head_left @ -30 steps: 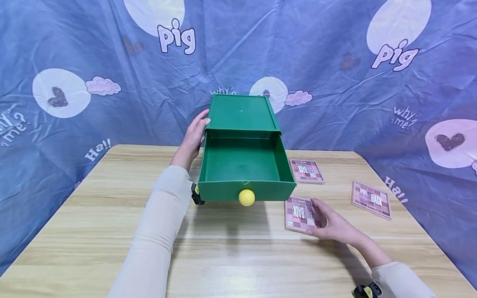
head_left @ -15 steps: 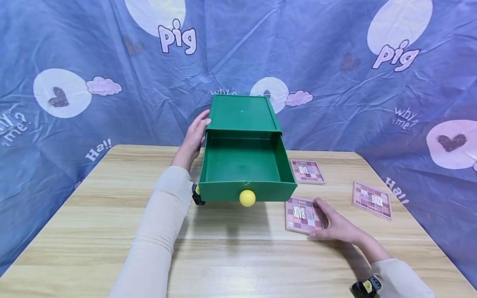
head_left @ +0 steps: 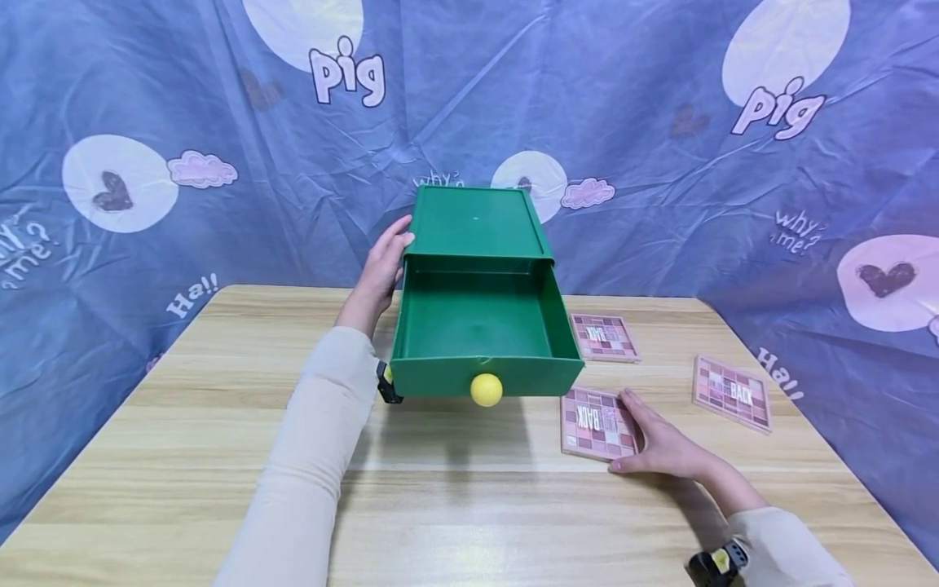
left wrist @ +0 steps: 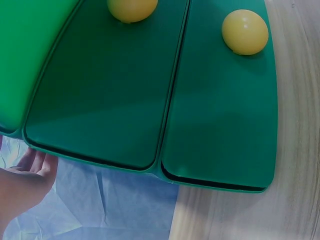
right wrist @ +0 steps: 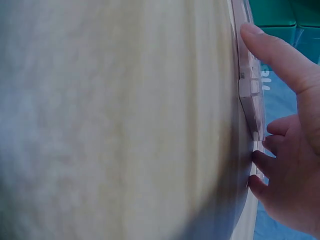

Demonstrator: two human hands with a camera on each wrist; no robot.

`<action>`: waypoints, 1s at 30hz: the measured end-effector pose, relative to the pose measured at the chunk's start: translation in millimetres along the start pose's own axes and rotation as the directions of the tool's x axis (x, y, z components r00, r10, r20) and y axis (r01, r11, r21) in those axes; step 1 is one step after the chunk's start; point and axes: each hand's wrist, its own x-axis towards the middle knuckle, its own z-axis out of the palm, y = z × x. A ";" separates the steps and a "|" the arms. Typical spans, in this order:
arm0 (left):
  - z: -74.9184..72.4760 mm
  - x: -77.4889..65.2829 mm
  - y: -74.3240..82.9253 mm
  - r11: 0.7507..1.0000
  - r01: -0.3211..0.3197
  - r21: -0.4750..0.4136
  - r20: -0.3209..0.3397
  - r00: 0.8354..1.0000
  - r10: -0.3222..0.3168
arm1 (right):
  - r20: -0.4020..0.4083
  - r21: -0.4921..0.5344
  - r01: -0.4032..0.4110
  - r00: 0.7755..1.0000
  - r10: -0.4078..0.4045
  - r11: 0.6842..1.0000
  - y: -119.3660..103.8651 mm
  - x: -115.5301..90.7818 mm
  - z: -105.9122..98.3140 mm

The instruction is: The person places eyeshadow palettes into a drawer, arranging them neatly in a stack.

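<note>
A green plastic drawer cabinet (head_left: 477,220) stands at the table's middle, its top drawer (head_left: 480,375) pulled out, with a yellow ball knob (head_left: 487,390). My left hand (head_left: 381,265) rests against the cabinet's left side, fingers along it; the left wrist view shows its bent fingers (left wrist: 40,167) at the side edge. My right hand (head_left: 663,444) lies at the right end of a pink eyeshadow palette (head_left: 596,424) flat on the table. Its thumb (right wrist: 270,47) is at the palette's near edge and its fingers are spread beyond the corner, not closed round it.
Two more pink palettes lie on the table, one behind (head_left: 605,338) and one at the right (head_left: 732,393). Lower drawers with yellow knobs (left wrist: 245,32) are shut in the left wrist view. A blue printed cloth (head_left: 293,204) hangs behind the table (head_left: 242,456).
My right hand has drawn back slightly to the right, its fingers coming off the palette's top to its end. The palette, the drawer and my left hand keep their places.
</note>
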 end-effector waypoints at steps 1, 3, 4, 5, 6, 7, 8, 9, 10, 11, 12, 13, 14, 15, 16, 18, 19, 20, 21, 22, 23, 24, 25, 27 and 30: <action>-0.2 0.2 0.0 1.000 0.000 -0.001 -0.001 1.000 0.000 | -0.001 -0.004 0.000 1.000 0.000 1.000 -0.1 0.2 -0.1; -0.3 0.1 0.1 1.000 0.000 0.001 -0.001 1.000 0.000 | -0.003 -0.011 -0.001 1.000 0.001 1.000 -0.1 0.6 -0.1; -0.4 -0.1 0.1 1.000 0.000 0.001 -0.002 1.000 0.000 | -0.003 -0.014 -0.001 1.000 0.001 1.000 -0.2 0.8 -0.1; -0.5 -0.2 0.1 1.000 0.002 0.001 -0.003 1.000 -0.002 | -0.003 -0.015 -0.002 1.000 0.002 1.000 -0.4 0.9 -0.2; -0.6 -0.5 0.2 1.000 0.003 0.002 -0.003 1.000 -0.003 | -0.004 -0.017 -0.004 1.000 0.004 1.000 -0.6 1.1 -0.2; -0.7 -0.7 0.1 1.000 0.004 0.002 -0.003 1.000 -0.004 | -0.004 -0.017 -0.005 1.000 0.005 1.000 -0.8 1.3 -0.1; -0.9 -0.8 0.0 1.000 0.004 0.004 -0.003 1.000 -0.004 | -0.004 -0.016 -0.007 1.000 0.007 1.000 -1.1 1.4 0.0; -0.9 -0.8 0.0 1.000 0.004 0.004 -0.004 1.000 -0.004 | -0.006 -0.015 -0.007 1.000 0.007 1.000 -1.4 1.5 0.0; -0.9 -0.7 -0.1 1.000 0.005 0.001 -0.005 1.000 -0.005 | -0.010 -0.015 -0.008 1.000 0.008 1.000 -1.6 1.5 0.0; -0.9 -0.7 -0.3 1.000 0.005 0.002 -0.004 1.000 -0.005 | -0.015 -0.015 -0.007 1.000 0.006 1.000 -1.8 1.6 -0.1; -0.8 -0.5 -0.3 1.000 0.004 0.003 -0.004 1.000 -0.004 | -0.022 -0.016 -0.006 1.000 0.006 1.000 -2.0 1.7 0.0; -0.7 -0.4 -0.4 1.000 0.003 0.003 -0.004 1.000 -0.003 | -0.029 -0.019 -0.006 1.000 0.005 1.000 -2.0 1.8 0.1; -0.7 -0.2 -0.6 1.000 0.003 0.002 -0.003 1.000 -0.003 | -0.037 -0.024 -0.006 0.999 0.005 1.000 -2.0 1.8 0.2; -0.5 -0.1 -0.6 1.000 0.002 0.001 -0.004 1.000 -0.002 | -0.045 -0.030 -0.006 0.999 0.005 1.000 -1.9 1.8 0.2; -0.5 0.0 -0.7 1.000 0.002 0.001 -0.003 1.000 -0.002 | -0.051 -0.035 -0.007 0.999 0.005 0.999 -1.9 1.8 0.3; -0.5 0.2 -0.7 1.000 0.001 0.002 0.000 1.000 -0.001 | -0.062 -0.043 -0.012 0.998 0.009 0.999 -2.0 1.6 0.3; -0.4 0.2 -0.4 1.000 0.000 0.000 0.002 1.000 0.000 | -0.066 -0.045 -0.017 0.998 0.014 0.999 -1.8 1.4 0.4; -0.3 0.1 -0.2 1.000 0.001 0.000 0.003 1.000 -0.001 | -0.071 -0.046 -0.022 0.997 0.019 0.999 -1.6 1.3 0.5; -0.1 -0.1 0.3 1.000 0.000 0.000 0.004 1.000 0.000 | -0.074 -0.045 -0.027 0.997 0.023 0.999 -1.6 1.0 0.6; 0.1 -0.3 0.6 1.000 0.000 0.000 0.006 1.000 0.000 | -0.078 -0.043 -0.032 0.997 0.029 0.999 -1.8 0.7 0.5; 0.3 -0.7 0.9 1.000 0.000 0.000 0.006 1.000 0.000 | -0.081 -0.043 -0.040 0.996 0.037 0.998 -2.1 0.4 0.4; 0.6 -1.1 1.3 1.000 0.000 0.000 0.005 1.000 0.000 | -0.082 -0.042 -0.049 0.996 0.046 0.998 -2.4 0.1 0.1; 0.8 -1.2 1.4 1.000 -0.002 -0.001 0.005 1.000 0.002 | -0.084 -0.044 -0.060 0.995 0.056 0.997 -2.9 -0.3 -0.4; 1.1 -1.5 1.4 1.000 -0.004 0.000 0.004 1.000 0.004 | -0.089 -0.049 -0.078 0.993 0.073 0.996 -4.7 -0.8 -2.0; 1.0 -1.5 0.9 1.000 -0.007 0.004 0.004 1.000 0.007 | -0.100 -0.055 -0.105 0.990 0.099 0.993 -7.2 -1.4 -4.4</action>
